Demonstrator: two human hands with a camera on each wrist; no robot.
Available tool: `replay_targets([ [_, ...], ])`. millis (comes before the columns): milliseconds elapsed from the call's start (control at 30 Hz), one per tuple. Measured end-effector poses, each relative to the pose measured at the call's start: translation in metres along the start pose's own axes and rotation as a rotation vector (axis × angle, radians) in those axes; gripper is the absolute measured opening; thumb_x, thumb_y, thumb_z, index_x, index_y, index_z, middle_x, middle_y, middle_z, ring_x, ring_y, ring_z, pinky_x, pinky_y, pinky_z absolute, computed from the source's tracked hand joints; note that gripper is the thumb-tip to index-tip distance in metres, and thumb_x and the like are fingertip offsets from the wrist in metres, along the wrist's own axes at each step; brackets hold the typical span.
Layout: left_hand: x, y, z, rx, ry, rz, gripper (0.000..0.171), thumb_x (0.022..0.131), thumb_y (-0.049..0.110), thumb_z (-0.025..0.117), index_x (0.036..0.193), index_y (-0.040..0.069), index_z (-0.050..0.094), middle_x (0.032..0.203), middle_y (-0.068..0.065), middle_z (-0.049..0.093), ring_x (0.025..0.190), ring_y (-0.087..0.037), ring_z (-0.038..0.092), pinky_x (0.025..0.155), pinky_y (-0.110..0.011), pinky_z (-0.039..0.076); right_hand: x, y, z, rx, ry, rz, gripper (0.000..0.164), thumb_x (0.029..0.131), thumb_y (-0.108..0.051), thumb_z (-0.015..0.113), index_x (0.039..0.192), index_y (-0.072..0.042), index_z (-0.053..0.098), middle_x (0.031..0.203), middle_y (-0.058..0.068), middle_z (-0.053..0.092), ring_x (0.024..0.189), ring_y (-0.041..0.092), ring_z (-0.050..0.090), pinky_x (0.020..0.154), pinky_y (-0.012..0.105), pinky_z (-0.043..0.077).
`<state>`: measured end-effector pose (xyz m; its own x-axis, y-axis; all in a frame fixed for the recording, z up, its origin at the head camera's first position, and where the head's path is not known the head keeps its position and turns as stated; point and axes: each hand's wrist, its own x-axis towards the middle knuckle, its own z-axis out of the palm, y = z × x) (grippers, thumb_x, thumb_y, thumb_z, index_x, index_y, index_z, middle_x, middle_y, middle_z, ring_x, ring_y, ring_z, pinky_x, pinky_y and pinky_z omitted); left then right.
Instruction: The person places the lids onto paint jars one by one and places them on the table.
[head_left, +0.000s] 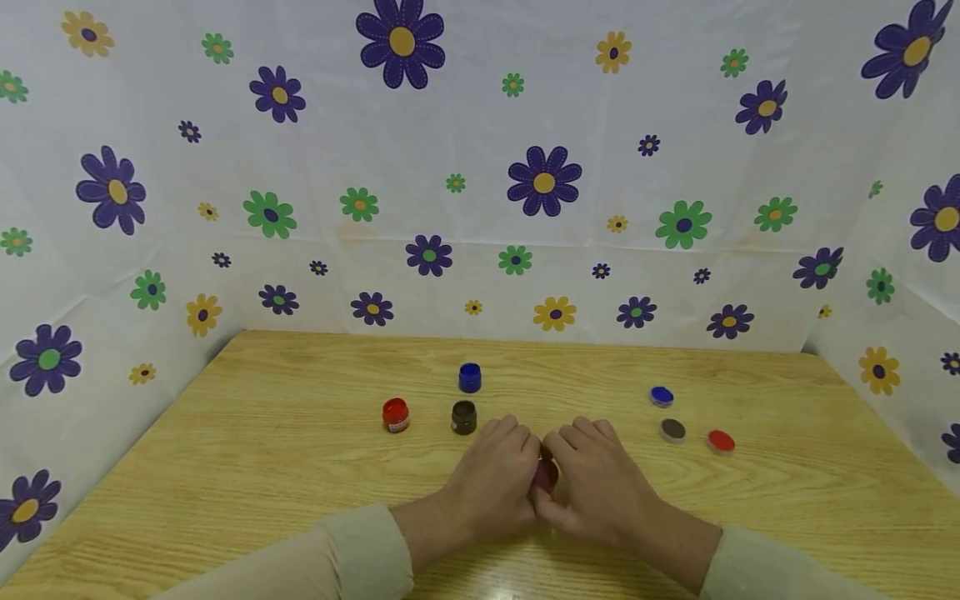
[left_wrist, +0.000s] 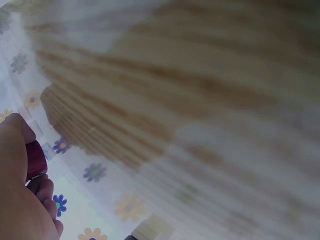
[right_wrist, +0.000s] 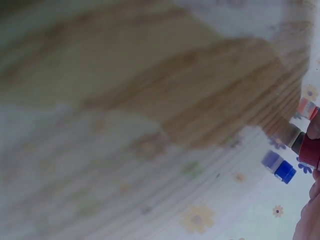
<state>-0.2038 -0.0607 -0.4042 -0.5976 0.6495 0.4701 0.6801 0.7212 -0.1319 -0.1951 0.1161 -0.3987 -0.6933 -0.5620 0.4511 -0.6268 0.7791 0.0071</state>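
Low over the front middle of the table, both hands meet around a small maroon paint jar. My left hand grips it from the left, and the right hand pinches it from the right with curled fingers and thumb. The fingers cover most of the jar, so whether its lid is on is hidden. In the left wrist view, the jar's maroon side shows between thumb and fingers. Beyond the hands stand a red paint jar, a blackish one and a blue one, all uncovered.
Loose lids lie on the right of the table: a blue lid, a dark grey-brown lid and a red lid. The wood-grain table is enclosed at the back and sides by a white flowered cloth.
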Motion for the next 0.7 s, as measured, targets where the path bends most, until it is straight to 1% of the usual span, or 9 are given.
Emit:
replay_targets([
  [233,-0.0005,-0.0001,0.0006,-0.007,0.006,0.002,0.023,0.081,0.032,0.069,0.073,0.017,0.054,0.070,0.008,0.047,0.072,-0.011,0.041,0.070,-0.024,0.036,0.0004,-0.0003,-0.0004,-0.007,0.029,-0.028,0.029,0.079,-0.043,0.070,0.079,-0.021,0.051,0.072,-0.013,0.044,0.071,0.008,0.037,0.075,0.028,0.032],
  [433,-0.0009,-0.0010,0.0014,-0.008,0.021,0.009,0.025,0.080,0.034,0.070,0.072,0.017,0.053,0.068,0.008,0.045,0.071,-0.011,0.041,0.069,-0.024,0.035,0.0006,-0.0004,0.0001,-0.012,0.021,-0.016,0.027,0.080,-0.042,0.069,0.076,-0.022,0.051,0.070,-0.014,0.044,0.070,0.007,0.037,0.075,0.028,0.033],
  [600,0.0000,-0.0014,0.0008,-0.006,0.013,0.014,0.027,0.078,0.038,0.071,0.072,0.019,0.053,0.069,0.009,0.047,0.072,-0.011,0.041,0.070,-0.024,0.036,0.0007,-0.0001,0.0009,-0.013,0.032,-0.006,0.025,0.079,-0.040,0.070,0.074,-0.022,0.052,0.068,-0.015,0.046,0.069,0.006,0.037,0.075,0.027,0.034],
  [700,0.0010,-0.0017,0.0003,-0.030,0.004,0.019,0.026,0.079,0.037,0.071,0.072,0.019,0.053,0.070,0.009,0.046,0.072,-0.010,0.040,0.071,-0.024,0.036,0.0012,-0.0001,0.0010,-0.007,0.035,0.006,0.026,0.078,-0.039,0.070,0.072,-0.022,0.052,0.066,-0.015,0.043,0.067,0.006,0.036,0.074,0.027,0.033],
])
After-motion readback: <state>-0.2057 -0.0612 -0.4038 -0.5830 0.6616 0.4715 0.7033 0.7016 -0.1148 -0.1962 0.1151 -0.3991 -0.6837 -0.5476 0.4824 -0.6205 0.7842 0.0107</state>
